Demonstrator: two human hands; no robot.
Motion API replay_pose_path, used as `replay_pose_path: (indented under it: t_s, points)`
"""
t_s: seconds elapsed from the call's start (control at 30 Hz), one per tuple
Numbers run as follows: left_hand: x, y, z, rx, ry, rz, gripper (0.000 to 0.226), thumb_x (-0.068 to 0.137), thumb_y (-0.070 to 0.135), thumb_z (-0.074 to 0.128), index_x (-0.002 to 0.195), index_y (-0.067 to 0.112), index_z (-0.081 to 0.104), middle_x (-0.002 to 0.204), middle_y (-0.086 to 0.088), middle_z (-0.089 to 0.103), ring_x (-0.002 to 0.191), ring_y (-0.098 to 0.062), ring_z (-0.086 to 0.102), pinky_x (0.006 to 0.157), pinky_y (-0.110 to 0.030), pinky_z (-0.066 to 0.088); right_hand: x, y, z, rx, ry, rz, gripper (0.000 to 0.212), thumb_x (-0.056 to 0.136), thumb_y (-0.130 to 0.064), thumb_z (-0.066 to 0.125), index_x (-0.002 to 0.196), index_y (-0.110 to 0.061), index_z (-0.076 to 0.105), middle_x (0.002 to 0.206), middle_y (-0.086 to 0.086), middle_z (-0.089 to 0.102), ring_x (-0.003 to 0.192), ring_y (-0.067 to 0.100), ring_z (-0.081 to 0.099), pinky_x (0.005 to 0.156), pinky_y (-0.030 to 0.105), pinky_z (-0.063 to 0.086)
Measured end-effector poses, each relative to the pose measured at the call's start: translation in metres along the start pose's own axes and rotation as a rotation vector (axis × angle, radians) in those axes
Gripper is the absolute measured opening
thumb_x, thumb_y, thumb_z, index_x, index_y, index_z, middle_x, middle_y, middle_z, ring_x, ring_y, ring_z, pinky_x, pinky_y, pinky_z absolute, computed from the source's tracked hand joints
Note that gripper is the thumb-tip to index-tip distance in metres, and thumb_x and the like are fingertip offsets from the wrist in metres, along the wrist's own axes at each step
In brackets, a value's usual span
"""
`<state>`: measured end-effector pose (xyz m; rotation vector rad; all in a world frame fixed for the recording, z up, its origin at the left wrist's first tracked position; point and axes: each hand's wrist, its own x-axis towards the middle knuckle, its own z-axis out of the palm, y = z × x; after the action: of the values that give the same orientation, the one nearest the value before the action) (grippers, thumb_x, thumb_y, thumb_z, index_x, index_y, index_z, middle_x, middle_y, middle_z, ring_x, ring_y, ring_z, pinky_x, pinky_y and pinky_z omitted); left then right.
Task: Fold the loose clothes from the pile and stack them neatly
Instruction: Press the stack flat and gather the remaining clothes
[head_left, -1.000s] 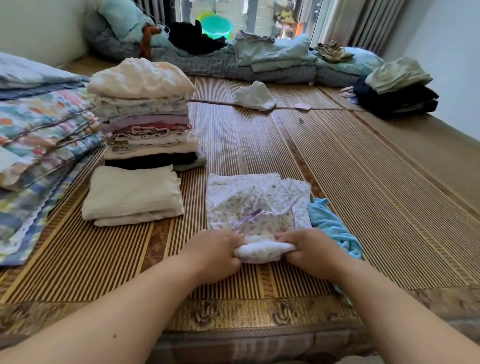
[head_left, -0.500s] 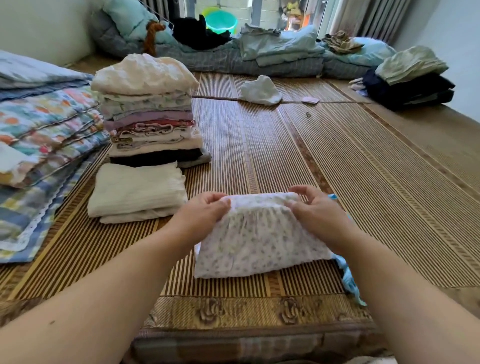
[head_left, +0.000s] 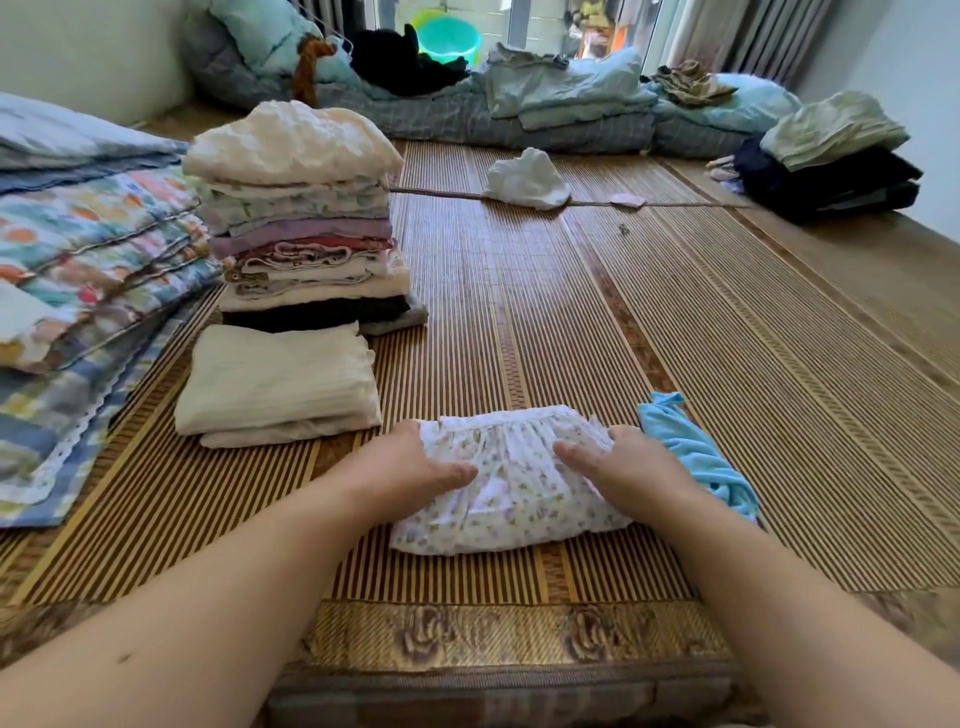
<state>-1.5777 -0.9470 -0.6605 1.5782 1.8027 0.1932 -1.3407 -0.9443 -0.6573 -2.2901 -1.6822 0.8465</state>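
Low in the centre of the frame we have the folded floral garment (head_left: 519, 499) lying on the mat (head_left: 571, 322). Our left hand (head_left: 410, 462) lies on its left part and our right hand (head_left: 628, 467) on its right part, both palm down, fingers loose and laid flat on the cloth, grasping nothing, thumbs pointing toward each other. Just right of it, touching our right hand, lies a blue garment (head_left: 696, 452), unfolded. Left of centre we see a cream fold (head_left: 280, 384), and just behind it the tall stack (head_left: 306, 234). Quilts (head_left: 88, 249) fill the left edge; a white cloth (head_left: 524, 179) lies upper centre, a dark pile (head_left: 831, 171) upper right
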Motion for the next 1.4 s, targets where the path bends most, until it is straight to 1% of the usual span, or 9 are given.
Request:
replay_pose_path:
  t_s: [0.13, 0.27, 0.4, 0.47, 0.7, 1.0, 1.1, 1.2, 1.4]
  points:
    - [-0.003, 0.011, 0.006, -0.144, 0.035, -0.074, 0.096, 0.077, 0.050, 0.073, 0.148, 0.021, 0.016, 0.123, -0.004, 0.053, 0.074, -0.005, 0.051, 0.054, -0.020, 0.040, -0.004, -0.015, 0.004, 0.164, -0.019, 0.003, 0.079, 0.070, -0.059, 0.074, 0.127, -0.008, 0.052, 0.118, 0.007, 0.061, 0.106, 0.025, 0.058, 0.086, 0.036, 0.048]
    - [-0.008, 0.016, 0.012, -0.564, -0.022, -0.191, 0.088, 0.076, 0.026, 0.079, 0.138, 0.033, 0.017, 0.126, -0.011, 0.047, 0.104, -0.031, 0.056, 0.086, -0.045, 0.054, -0.002, -0.017, 0.007, 0.243, -0.065, 0.064, 0.050, 0.069, -0.036, 0.084, 0.103, -0.005, 0.064, 0.094, 0.007, 0.066, 0.087, 0.024, 0.064, 0.082, 0.039, 0.054]
    - [-0.012, 0.015, 0.013, -0.805, -0.057, -0.184, 0.090, 0.078, 0.002, 0.073, 0.141, 0.041, 0.023, 0.133, -0.013, 0.043, 0.112, -0.037, 0.053, 0.086, -0.054, 0.054, -0.006, -0.023, 0.000, 0.547, -0.196, 0.101, 0.029, 0.076, -0.012, 0.077, 0.098, 0.003, 0.065, 0.082, 0.016, 0.074, 0.075, 0.034, 0.072, 0.066, 0.042, 0.061]
    - [-0.017, 0.015, 0.005, -0.930, -0.126, -0.107, 0.088, 0.080, -0.007, 0.065, 0.141, 0.043, 0.028, 0.133, -0.012, 0.044, 0.108, -0.038, 0.057, 0.080, -0.055, 0.056, -0.010, -0.029, -0.007, 0.748, -0.285, 0.089, 0.027, 0.081, -0.008, 0.069, 0.102, 0.006, 0.061, 0.081, 0.019, 0.074, 0.074, 0.035, 0.073, 0.056, 0.038, 0.059]
    - [-0.026, -0.020, -0.065, -1.155, -0.008, 0.246, 0.082, 0.082, -0.013, 0.057, 0.132, 0.049, 0.041, 0.122, -0.008, 0.054, 0.091, -0.030, 0.071, 0.070, -0.043, 0.059, -0.008, -0.087, -0.006, 1.134, -0.505, -0.041, 0.028, 0.092, -0.007, 0.053, 0.118, 0.001, 0.052, 0.102, 0.024, 0.071, 0.093, 0.040, 0.070, 0.068, 0.049, 0.058]
    - [0.027, -0.106, -0.168, -0.932, 0.382, 0.076, 0.083, 0.082, -0.009, 0.060, 0.144, 0.038, 0.031, 0.123, -0.003, 0.052, 0.099, -0.026, 0.060, 0.070, -0.039, 0.059, 0.039, -0.243, 0.050, 1.003, -0.515, -0.207, 0.020, 0.090, 0.000, 0.056, 0.109, -0.005, 0.060, 0.102, 0.018, 0.071, 0.087, 0.033, 0.072, 0.072, 0.049, 0.059]
    - [0.052, -0.126, -0.166, -0.620, 0.390, -0.052, 0.082, 0.083, 0.004, 0.063, 0.149, 0.033, 0.024, 0.135, -0.005, 0.048, 0.106, -0.022, 0.054, 0.081, -0.033, 0.051, 0.062, -0.257, 0.077, 0.571, -0.321, -0.388, 0.043, 0.090, -0.012, 0.062, 0.131, -0.012, 0.049, 0.122, 0.014, 0.062, 0.106, 0.030, 0.063, 0.091, 0.045, 0.053]
    - [0.071, -0.137, -0.152, -0.249, 0.331, -0.160, 0.077, 0.088, 0.025, 0.058, 0.151, 0.032, 0.016, 0.153, -0.008, 0.028, 0.128, -0.029, 0.042, 0.103, -0.038, 0.041, 0.080, -0.249, 0.095, 0.087, -0.067, -0.550, 0.067, 0.092, -0.033, 0.060, 0.148, -0.027, 0.025, 0.138, 0.010, 0.050, 0.120, 0.027, 0.054, 0.087, 0.033, 0.046]
    - [0.076, -0.131, -0.138, 0.030, 0.369, -0.239, 0.069, 0.095, 0.028, 0.043, 0.153, 0.032, 0.006, 0.160, -0.008, -0.011, 0.145, -0.037, -0.003, 0.118, -0.046, 0.010, 0.096, -0.237, 0.102, -0.366, -0.032, -0.677, 0.056, 0.096, -0.055, 0.037, 0.147, -0.041, 0.021, 0.161, 0.004, 0.012, 0.144, 0.029, 0.025, 0.111, 0.054, 0.030]
